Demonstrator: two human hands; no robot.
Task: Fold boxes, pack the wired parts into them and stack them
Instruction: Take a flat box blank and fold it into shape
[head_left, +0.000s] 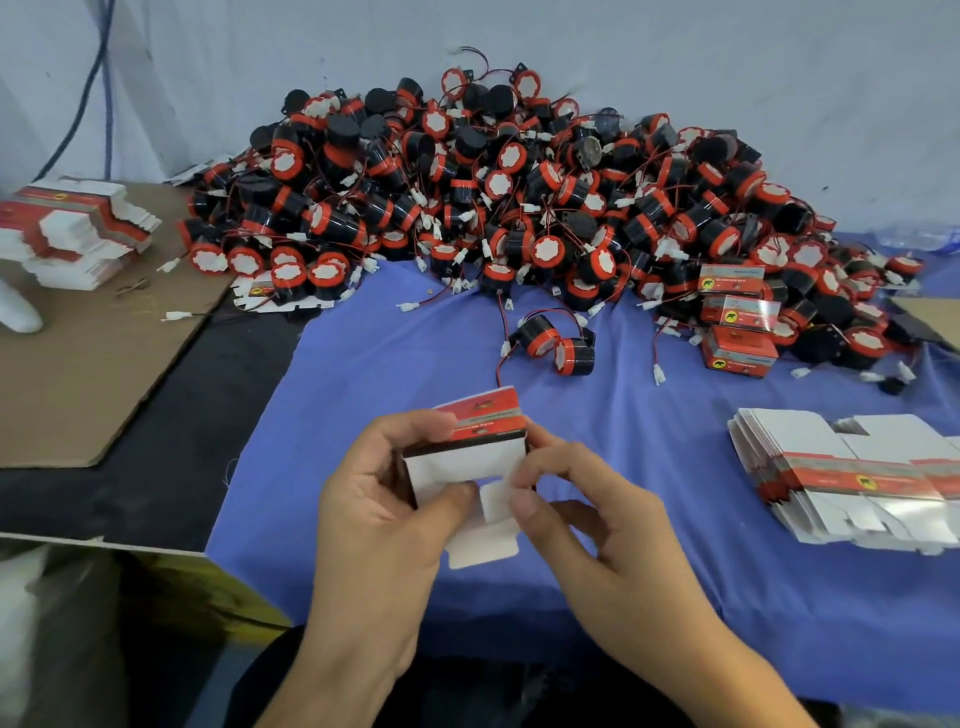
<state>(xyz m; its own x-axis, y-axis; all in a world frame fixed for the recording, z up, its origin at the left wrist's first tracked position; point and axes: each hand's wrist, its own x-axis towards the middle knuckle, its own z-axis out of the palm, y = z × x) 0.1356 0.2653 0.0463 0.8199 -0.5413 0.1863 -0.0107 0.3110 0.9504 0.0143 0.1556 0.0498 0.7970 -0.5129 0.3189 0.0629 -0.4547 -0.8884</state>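
My left hand (382, 499) and right hand (582, 499) both pinch a half-folded box (462, 457) | fingers curled on its white flaps | wired parts (493, 192) heaped behind on blue cloth (363, 374)

- Wired parts in the heap (493, 197): far too many to count one by one, probably well over a hundred.
- Loose wired parts lying apart in front of the heap: two (537, 335), (574, 356).
- Closed boxes (737, 356) in a pile at the right of the heap: three.
- Stacks of flat box blanks: two, the left stack (78, 234) and the right stack (852, 478).
- Single flat blank (254, 293) under the heap's front edge: one.
- Half-folded box (467, 457): one.
- Hands: two, the left hand (384, 499) and the right hand (587, 514).
- Blue cloth (389, 374): one.
- Cardboard sheet (78, 374) at the left: one.
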